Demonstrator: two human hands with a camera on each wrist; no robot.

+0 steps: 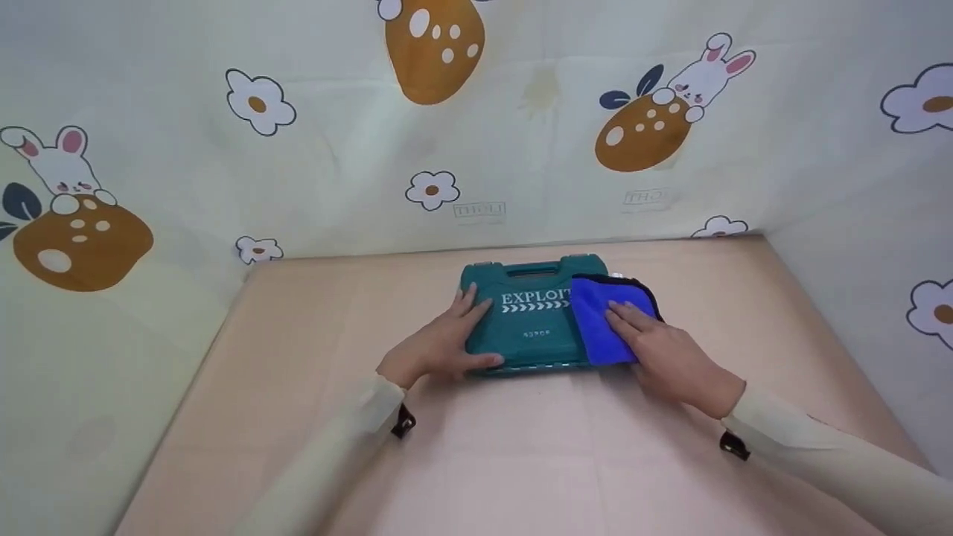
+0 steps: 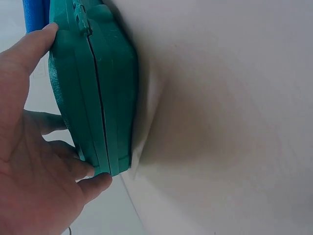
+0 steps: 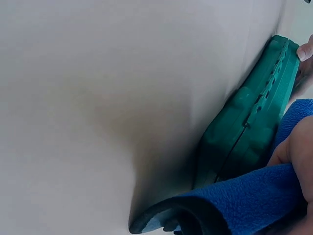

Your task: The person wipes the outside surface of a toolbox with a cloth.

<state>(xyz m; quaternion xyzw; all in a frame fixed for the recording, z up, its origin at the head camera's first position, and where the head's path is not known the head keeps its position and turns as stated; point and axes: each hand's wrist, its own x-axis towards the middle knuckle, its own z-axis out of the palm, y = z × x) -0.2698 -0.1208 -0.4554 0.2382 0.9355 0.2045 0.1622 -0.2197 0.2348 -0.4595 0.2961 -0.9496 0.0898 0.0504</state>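
Observation:
A closed green plastic case [image 1: 532, 342], with white EXPLOIT lettering and a handle at its far side, lies flat. My left hand [image 1: 444, 339] rests on its left part, fingers spread over the lid and side, thumb along the near edge. In the left wrist view, those fingers [image 2: 66, 156] lie against the case's end [image 2: 110, 98]. A blue cloth [image 1: 595, 327] with a black border covers the lid's right part. My right hand [image 1: 666, 353] presses it down with fairly straight fingers. In the right wrist view, the cloth [image 3: 244, 196] hangs over the case's right end.
The case lies on a pale, beige-covered table [image 1: 313, 357]. Behind and at both sides stand pale fabric walls [image 1: 335, 171] printed with rabbits, flowers and orange fruit. Dark wrist bands show at both sleeves.

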